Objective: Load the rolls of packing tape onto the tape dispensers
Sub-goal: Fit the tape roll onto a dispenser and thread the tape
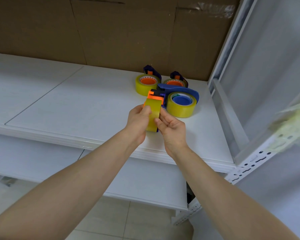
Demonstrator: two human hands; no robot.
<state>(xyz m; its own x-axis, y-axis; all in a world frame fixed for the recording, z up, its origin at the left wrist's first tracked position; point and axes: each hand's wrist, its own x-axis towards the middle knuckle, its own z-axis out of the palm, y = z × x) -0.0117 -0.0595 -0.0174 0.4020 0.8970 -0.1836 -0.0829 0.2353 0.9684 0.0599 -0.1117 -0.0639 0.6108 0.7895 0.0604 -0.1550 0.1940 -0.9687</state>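
Together, the two hands close on one yellowish roll of tape (152, 112), seen edge-on and held between them. The left hand (138, 121) grips the roll's left side, thumb laid across the tape band. The right hand (171, 129) pinches its right edge with curled fingers. The roll sits in a held dispenser (155, 97), whose orange and black head sticks out on the far side of the fingers, while a sliver of blue frame shows at the roll's near edge. Whether this dispenser touches the shelf (76, 101) cannot be told.

Just to the far right of the hands, a blue dispenser (178, 90) lies on the white shelf with a second yellow roll (179, 110) on its blue hub. Farther back stand two more loaded dispensers, the far-left dispenser (151, 71) and the far-right dispenser (176, 74), both with orange hubs and partly hidden by the blue one.

Brown cardboard (111, 32) backs the shelf. A white slotted post (249, 167) rises on the right. A lower shelf (145, 179) and pale floor tiles (111, 219) show beneath the forearms.
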